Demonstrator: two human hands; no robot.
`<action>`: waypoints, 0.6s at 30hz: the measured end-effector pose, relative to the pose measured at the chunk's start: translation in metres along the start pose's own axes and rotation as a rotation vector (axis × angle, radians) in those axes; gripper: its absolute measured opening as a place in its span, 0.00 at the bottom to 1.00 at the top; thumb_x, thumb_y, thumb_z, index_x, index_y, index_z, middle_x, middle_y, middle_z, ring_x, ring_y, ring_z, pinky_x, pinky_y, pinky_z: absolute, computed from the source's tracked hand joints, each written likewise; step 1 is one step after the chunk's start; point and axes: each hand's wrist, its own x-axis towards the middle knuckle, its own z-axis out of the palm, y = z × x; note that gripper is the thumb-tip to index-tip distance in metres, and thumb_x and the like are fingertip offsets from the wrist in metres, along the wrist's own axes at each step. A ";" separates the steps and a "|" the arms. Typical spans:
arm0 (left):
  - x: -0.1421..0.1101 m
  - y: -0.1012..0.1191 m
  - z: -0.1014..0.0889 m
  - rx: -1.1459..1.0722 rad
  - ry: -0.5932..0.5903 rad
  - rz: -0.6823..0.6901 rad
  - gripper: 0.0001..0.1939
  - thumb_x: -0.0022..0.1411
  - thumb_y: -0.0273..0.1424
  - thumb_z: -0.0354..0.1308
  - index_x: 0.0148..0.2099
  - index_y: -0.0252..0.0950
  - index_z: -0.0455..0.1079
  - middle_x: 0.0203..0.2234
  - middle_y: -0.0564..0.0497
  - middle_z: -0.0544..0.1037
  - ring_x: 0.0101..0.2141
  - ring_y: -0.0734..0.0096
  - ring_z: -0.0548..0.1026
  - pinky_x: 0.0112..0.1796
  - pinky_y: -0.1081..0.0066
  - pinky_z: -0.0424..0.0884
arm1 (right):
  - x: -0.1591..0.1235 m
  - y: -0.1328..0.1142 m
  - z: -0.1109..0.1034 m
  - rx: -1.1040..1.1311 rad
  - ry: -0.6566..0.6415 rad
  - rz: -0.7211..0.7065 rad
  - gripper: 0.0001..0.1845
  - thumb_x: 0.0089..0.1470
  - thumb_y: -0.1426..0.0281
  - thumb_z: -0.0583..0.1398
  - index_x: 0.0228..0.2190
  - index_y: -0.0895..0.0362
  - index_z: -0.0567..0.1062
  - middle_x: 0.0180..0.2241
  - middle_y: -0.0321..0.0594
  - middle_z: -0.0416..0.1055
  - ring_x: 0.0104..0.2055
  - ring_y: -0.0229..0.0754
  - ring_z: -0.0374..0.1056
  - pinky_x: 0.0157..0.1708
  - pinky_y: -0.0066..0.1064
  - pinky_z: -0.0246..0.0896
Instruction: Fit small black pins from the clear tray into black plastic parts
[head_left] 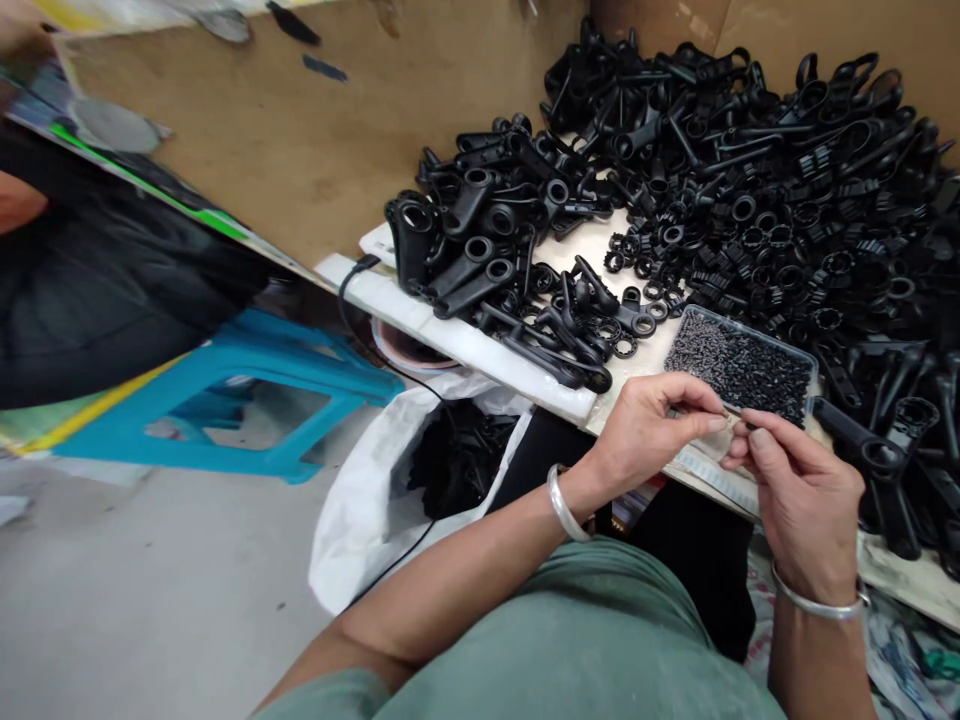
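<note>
My left hand (664, 425) is closed in a pinch at the table's front edge, its thumb and forefinger together; what lies between them is too small to make out. Close beside it, almost touching its fingertips, my right hand (806, 490) pinches a small black piece (748, 425) whose kind I cannot tell. Just beyond both hands sits a clear plastic box (750, 328) filled with tiny black and grey parts. Black ring-shaped parts (742, 208) lie heaped behind the box. To the left are black plastic handle-like arms (472, 200) with round ends.
A large heap of black parts (787, 120) covers the table's back and right. Below the front edge stands a white sack (352, 530) holding black pieces. A blue stool (247, 390) and a seated person's dark clothing (112, 270) are at left. A black cable (397, 372) hangs over the edge.
</note>
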 end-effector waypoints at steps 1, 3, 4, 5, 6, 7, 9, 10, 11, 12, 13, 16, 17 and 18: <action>0.000 0.000 0.000 0.022 0.002 0.013 0.03 0.52 0.23 0.68 0.31 0.32 0.77 0.28 0.50 0.80 0.32 0.73 0.77 0.37 0.73 0.73 | -0.001 0.001 0.000 -0.016 -0.006 -0.010 0.09 0.53 0.66 0.68 0.39 0.53 0.83 0.33 0.38 0.78 0.29 0.36 0.74 0.32 0.32 0.77; -0.001 0.001 0.001 0.056 -0.001 0.038 0.03 0.53 0.22 0.68 0.31 0.32 0.77 0.28 0.51 0.81 0.32 0.73 0.77 0.38 0.74 0.73 | -0.003 0.001 0.000 -0.053 0.001 -0.033 0.10 0.53 0.65 0.68 0.39 0.53 0.83 0.34 0.39 0.78 0.29 0.37 0.74 0.31 0.32 0.77; -0.002 0.001 0.001 0.073 -0.005 0.051 0.03 0.53 0.22 0.67 0.31 0.32 0.77 0.28 0.51 0.81 0.32 0.73 0.77 0.38 0.74 0.73 | -0.003 0.001 0.000 -0.076 0.016 -0.047 0.10 0.53 0.65 0.68 0.38 0.53 0.83 0.34 0.39 0.78 0.29 0.37 0.74 0.31 0.32 0.77; -0.002 0.001 0.002 0.093 -0.010 0.063 0.03 0.54 0.22 0.67 0.31 0.32 0.77 0.28 0.51 0.81 0.32 0.73 0.77 0.38 0.74 0.73 | -0.003 0.001 0.001 -0.097 0.032 -0.062 0.10 0.52 0.65 0.69 0.38 0.53 0.83 0.34 0.39 0.79 0.28 0.37 0.74 0.31 0.31 0.76; -0.003 0.002 0.002 0.118 -0.013 0.074 0.03 0.54 0.21 0.67 0.32 0.32 0.77 0.28 0.51 0.81 0.33 0.72 0.77 0.38 0.74 0.73 | -0.003 0.000 0.002 -0.111 0.045 -0.074 0.11 0.51 0.66 0.70 0.38 0.54 0.83 0.33 0.39 0.79 0.28 0.37 0.74 0.30 0.31 0.76; -0.003 0.003 0.002 0.145 -0.015 0.084 0.03 0.55 0.21 0.67 0.32 0.32 0.77 0.29 0.51 0.81 0.33 0.72 0.78 0.39 0.74 0.73 | -0.003 0.000 0.003 -0.117 0.055 -0.082 0.11 0.50 0.66 0.70 0.37 0.54 0.83 0.33 0.39 0.79 0.28 0.37 0.74 0.30 0.31 0.76; -0.004 0.004 0.002 0.195 -0.015 0.103 0.03 0.55 0.21 0.67 0.32 0.32 0.78 0.29 0.50 0.81 0.33 0.72 0.78 0.40 0.73 0.73 | -0.003 0.000 0.005 -0.112 0.071 -0.089 0.11 0.49 0.66 0.70 0.36 0.55 0.82 0.33 0.39 0.79 0.27 0.38 0.74 0.30 0.31 0.76; -0.004 0.005 0.001 0.214 -0.015 0.114 0.03 0.55 0.21 0.67 0.32 0.33 0.78 0.29 0.51 0.81 0.33 0.71 0.78 0.40 0.73 0.74 | -0.003 -0.001 0.006 -0.108 0.080 -0.090 0.11 0.49 0.66 0.71 0.35 0.56 0.82 0.32 0.39 0.79 0.27 0.38 0.74 0.30 0.31 0.77; -0.005 0.005 0.001 0.229 -0.018 0.127 0.03 0.55 0.21 0.67 0.32 0.33 0.78 0.29 0.51 0.81 0.34 0.71 0.78 0.40 0.72 0.74 | -0.003 -0.001 0.007 -0.108 0.089 -0.095 0.11 0.48 0.67 0.71 0.35 0.56 0.81 0.32 0.39 0.79 0.26 0.38 0.74 0.29 0.31 0.77; -0.005 0.006 0.000 0.240 -0.021 0.144 0.03 0.55 0.21 0.67 0.32 0.33 0.78 0.29 0.51 0.82 0.34 0.71 0.78 0.40 0.72 0.74 | -0.003 -0.001 0.007 -0.112 0.097 -0.104 0.11 0.48 0.67 0.71 0.35 0.56 0.81 0.31 0.38 0.79 0.26 0.38 0.74 0.30 0.31 0.77; -0.005 0.006 0.000 0.252 -0.024 0.159 0.03 0.56 0.21 0.67 0.32 0.33 0.78 0.29 0.51 0.82 0.34 0.71 0.78 0.41 0.72 0.74 | -0.004 -0.002 0.008 -0.121 0.102 -0.116 0.10 0.48 0.67 0.71 0.34 0.55 0.81 0.31 0.38 0.79 0.26 0.38 0.75 0.30 0.31 0.77; -0.006 0.005 -0.002 0.303 -0.037 0.195 0.04 0.57 0.21 0.66 0.33 0.34 0.78 0.30 0.51 0.82 0.34 0.71 0.78 0.41 0.71 0.74 | -0.005 -0.004 0.008 -0.187 0.098 -0.146 0.10 0.49 0.67 0.70 0.34 0.55 0.81 0.31 0.38 0.79 0.27 0.38 0.75 0.32 0.32 0.78; -0.007 0.005 -0.002 0.320 -0.042 0.203 0.04 0.57 0.21 0.65 0.33 0.34 0.78 0.31 0.51 0.82 0.35 0.71 0.78 0.41 0.71 0.74 | -0.006 -0.005 0.009 -0.220 0.096 -0.153 0.10 0.49 0.66 0.70 0.34 0.55 0.81 0.31 0.38 0.79 0.27 0.38 0.75 0.32 0.32 0.78; -0.007 0.004 -0.002 0.334 -0.045 0.211 0.05 0.57 0.20 0.65 0.33 0.34 0.78 0.31 0.51 0.82 0.35 0.71 0.78 0.42 0.70 0.75 | -0.006 -0.006 0.009 -0.252 0.095 -0.162 0.09 0.49 0.66 0.70 0.34 0.55 0.81 0.32 0.38 0.79 0.27 0.38 0.75 0.32 0.33 0.78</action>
